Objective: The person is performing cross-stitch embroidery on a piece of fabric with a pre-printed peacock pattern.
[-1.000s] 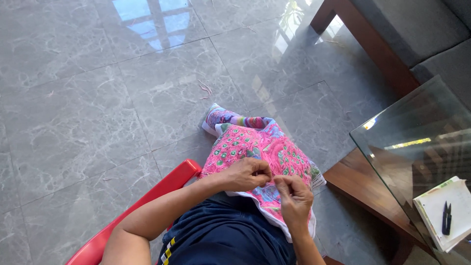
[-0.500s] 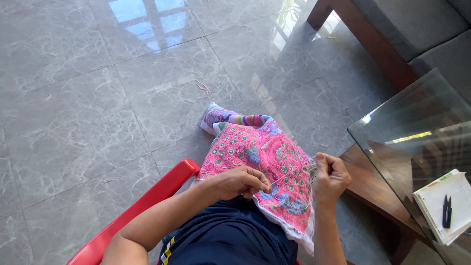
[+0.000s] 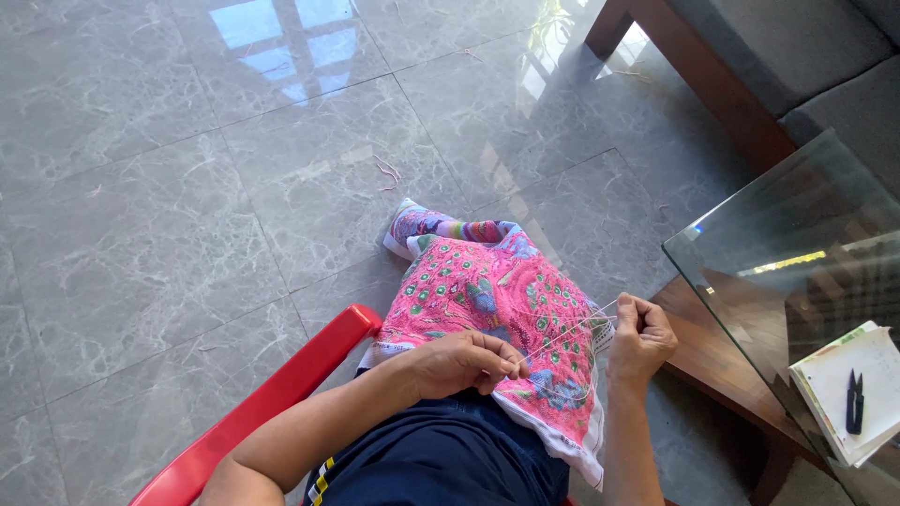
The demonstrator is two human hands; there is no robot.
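Note:
A pink embroidered cloth [image 3: 487, 300] with green and blue motifs lies over my lap. My left hand [image 3: 459, 364] rests on its near edge, fingers pinching the fabric where the stitch is. My right hand [image 3: 641, 337] is off the cloth's right side, fingers closed on a thin pale thread [image 3: 562, 334] stretched taut from the cloth to it. Any needle is too small to see.
I sit on a red plastic chair [image 3: 272, 398] over a glossy grey tiled floor [image 3: 187, 187]. A glass-topped wooden table [image 3: 797, 253] stands at right with a notebook [image 3: 848, 389] and small black snips [image 3: 855, 401] on it. A colourful slipper [image 3: 417, 225] sits beyond the cloth.
My right hand has drawn away from the cloth to the right, pulling the thread out taut. My left hand stays on the fabric.

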